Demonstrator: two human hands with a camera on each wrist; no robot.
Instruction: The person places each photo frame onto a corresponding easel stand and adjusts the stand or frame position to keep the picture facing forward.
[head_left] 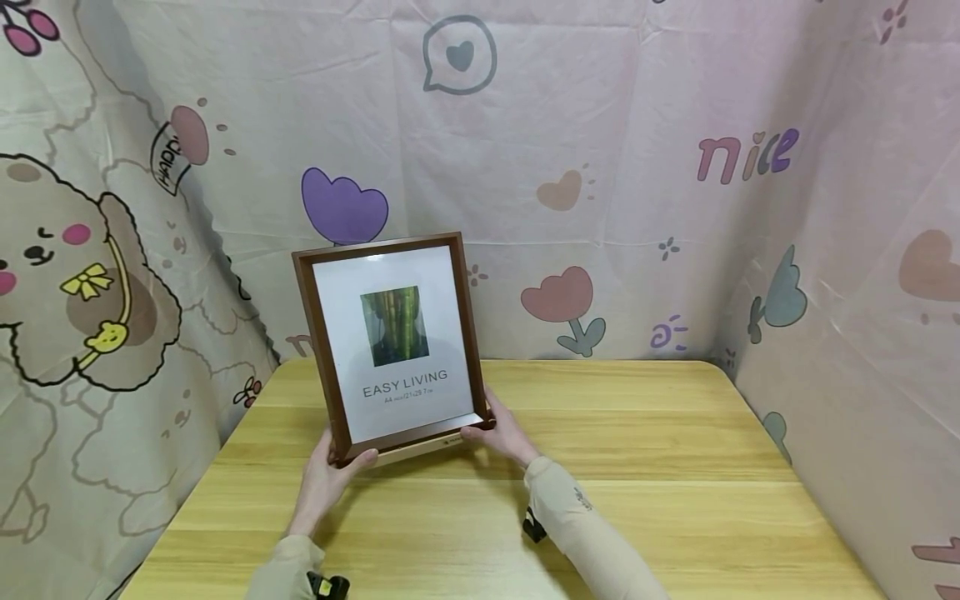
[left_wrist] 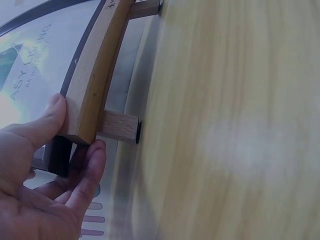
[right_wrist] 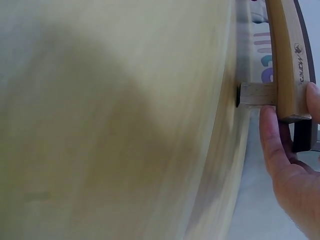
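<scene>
A brown picture frame (head_left: 467, 325) holds a white sheet with a bamboo picture and the words EASY LIVING. It stands in a light wooden stand (head_left: 416, 450), tilted to the left in the head view. My left hand (head_left: 326, 479) grips the lower left corner, thumb on the front and fingers beneath and behind. At the lower right corner my right hand (head_left: 510, 429) holds in the same way. Short wooden legs (left_wrist: 119, 126) with dark ends stick out from the stand's bar in the wrist views; whether they touch the table cannot be told.
Under the hands lies a wooden table (head_left: 637, 433) with light grain. A printed cloth (head_left: 637, 108) with hearts, flowers and a cartoon animal hangs behind it and along both sides. Dark wrist cameras (head_left: 533, 527) sit at both sleeves.
</scene>
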